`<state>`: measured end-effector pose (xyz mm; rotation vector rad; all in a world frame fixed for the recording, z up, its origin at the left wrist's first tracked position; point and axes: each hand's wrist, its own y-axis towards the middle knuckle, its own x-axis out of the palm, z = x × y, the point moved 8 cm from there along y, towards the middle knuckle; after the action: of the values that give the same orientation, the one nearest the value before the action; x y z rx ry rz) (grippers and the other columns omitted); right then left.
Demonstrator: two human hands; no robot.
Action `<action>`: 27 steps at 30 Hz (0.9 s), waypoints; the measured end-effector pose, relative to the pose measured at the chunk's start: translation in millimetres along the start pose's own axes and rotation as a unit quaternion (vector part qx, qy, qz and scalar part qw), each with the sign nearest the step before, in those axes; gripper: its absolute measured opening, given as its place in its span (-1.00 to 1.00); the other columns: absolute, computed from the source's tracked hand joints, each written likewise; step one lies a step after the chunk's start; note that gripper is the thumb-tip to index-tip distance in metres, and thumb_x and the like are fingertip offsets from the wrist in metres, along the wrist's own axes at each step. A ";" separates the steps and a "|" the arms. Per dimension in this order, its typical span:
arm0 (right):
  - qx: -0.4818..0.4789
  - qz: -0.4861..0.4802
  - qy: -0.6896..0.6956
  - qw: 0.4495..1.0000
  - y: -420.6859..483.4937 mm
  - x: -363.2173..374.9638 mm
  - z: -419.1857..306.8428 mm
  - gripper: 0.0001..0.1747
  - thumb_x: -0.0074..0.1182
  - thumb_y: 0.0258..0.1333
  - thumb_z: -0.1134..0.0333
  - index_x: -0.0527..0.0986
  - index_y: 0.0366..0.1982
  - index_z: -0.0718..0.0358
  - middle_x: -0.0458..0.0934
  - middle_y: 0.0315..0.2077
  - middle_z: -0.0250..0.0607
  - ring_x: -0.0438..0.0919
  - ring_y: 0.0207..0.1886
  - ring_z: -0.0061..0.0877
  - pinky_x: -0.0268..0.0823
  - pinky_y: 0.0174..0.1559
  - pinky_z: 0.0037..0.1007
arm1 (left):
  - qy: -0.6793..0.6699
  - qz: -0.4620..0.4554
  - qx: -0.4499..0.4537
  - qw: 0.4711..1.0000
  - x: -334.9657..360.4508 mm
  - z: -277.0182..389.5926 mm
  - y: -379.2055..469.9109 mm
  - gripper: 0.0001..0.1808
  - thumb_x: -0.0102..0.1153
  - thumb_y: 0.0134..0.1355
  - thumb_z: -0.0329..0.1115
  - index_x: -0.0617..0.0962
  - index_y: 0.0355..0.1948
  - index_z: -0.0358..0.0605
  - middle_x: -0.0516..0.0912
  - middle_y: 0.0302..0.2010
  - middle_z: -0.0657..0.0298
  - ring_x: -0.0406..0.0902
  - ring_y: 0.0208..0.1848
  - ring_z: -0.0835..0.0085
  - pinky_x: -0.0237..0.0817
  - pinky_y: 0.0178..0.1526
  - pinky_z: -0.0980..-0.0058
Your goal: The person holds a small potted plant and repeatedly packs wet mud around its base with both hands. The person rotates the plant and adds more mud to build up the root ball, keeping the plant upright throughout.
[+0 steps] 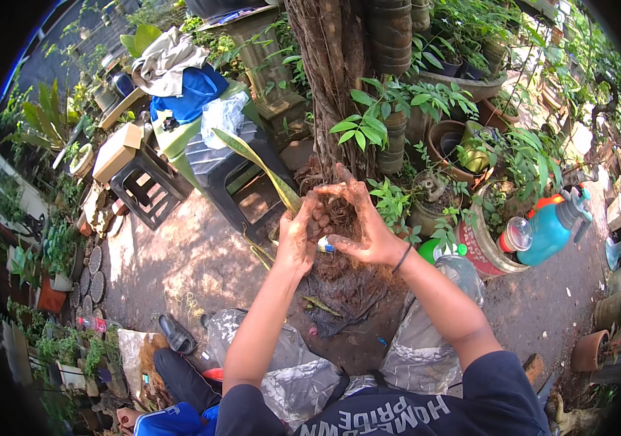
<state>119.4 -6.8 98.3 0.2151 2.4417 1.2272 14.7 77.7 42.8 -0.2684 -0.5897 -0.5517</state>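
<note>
My left hand, smeared with soil, is closed around the base of a snake plant whose long leaf points up and left. Facing it, my right hand holds nothing, its muddy thumb and fingers spread in a C shape. Its index fingertip comes close to the left thumb; contact cannot be told. Behind and below the hands lies brown fibrous material, like coconut coir, on a dark plastic sheet. A small blue-and-white item shows between my wrists, partly hidden. One loose leaf lies on the sheet.
Ahead rises a tree trunk. Black plastic stools stand front left, one bearing a cardboard box. At right are a teal pump sprayer, a large planter bucket and a green bottle. Another person's hand shows lower left.
</note>
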 end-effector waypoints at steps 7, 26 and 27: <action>0.072 -0.075 -0.145 0.984 -10.6 23.7 10.0 0.05 0.43 -0.01 0.23 0.12 0.45 0.21 0.34 0.32 0.00 0.26 0.40 0.00 0.04 0.43 -0.01 | -0.017 0.049 -0.022 0.998 -1.8 7.8 -0.4 -0.59 0.27 0.35 0.05 0.44 -0.47 0.06 0.35 -0.58 0.47 0.28 -0.55 0.62 0.16 -0.48 0.54; 0.055 0.004 -0.084 0.995 -3.1 21.6 1.1 0.07 0.43 -0.06 0.39 0.11 0.46 0.08 0.39 0.28 -0.03 0.48 0.20 -0.13 0.27 0.30 -0.10 | -0.076 0.024 -0.038 0.996 4.1 0.1 -1.6 -0.56 0.18 0.40 0.07 0.49 -0.40 -0.07 0.38 -0.52 0.43 0.36 -0.48 0.60 0.40 -0.31 0.55; 0.084 -0.003 -0.081 0.993 -3.7 21.6 5.5 0.03 0.42 -0.07 0.37 0.16 0.43 0.14 0.40 0.27 -0.07 0.46 0.21 -0.11 0.19 0.36 -0.07 | -0.068 0.011 -0.036 0.997 7.3 1.7 -2.5 -0.58 0.17 0.41 0.06 0.49 -0.37 -0.07 0.40 -0.50 0.43 0.37 -0.46 0.61 0.42 -0.27 0.54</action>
<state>102.2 1.7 86.3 0.3402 2.4007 0.9607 17.6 73.3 48.7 -0.3816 -0.6988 -0.5366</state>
